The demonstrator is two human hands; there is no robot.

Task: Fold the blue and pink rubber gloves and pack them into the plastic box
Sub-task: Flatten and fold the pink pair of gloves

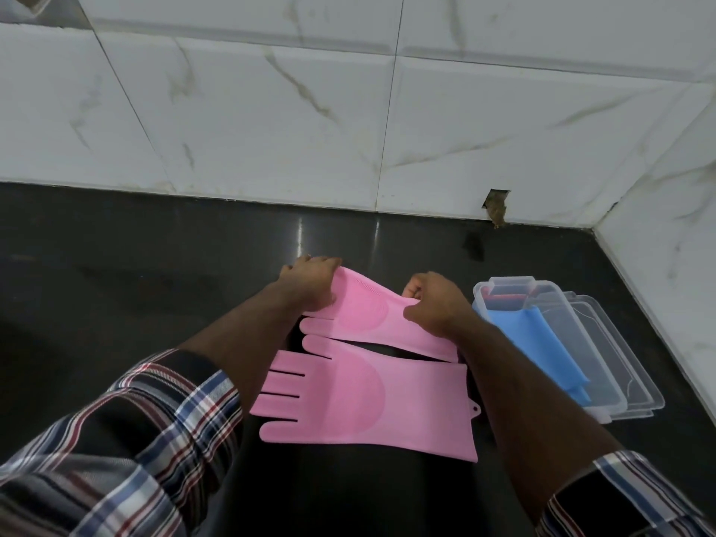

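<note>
The folded blue rubber glove (542,339) already lies in the clear plastic box (604,405) at right. Both pink gloves remain. The left hand (310,281) and right hand (430,304) pinch the far pink rubber glove (364,319), mid-fold. The near pink rubber glove (368,405) lies flat, long axis left-right, fingers pointing left.

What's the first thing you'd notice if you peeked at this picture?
Two bright pink gloves on the dark counter: one pink glove lies flat in the middle, and the left hand and right hand are folding the other pink glove just behind it. To the right, a blue glove sits in the clear plastic box.
</note>
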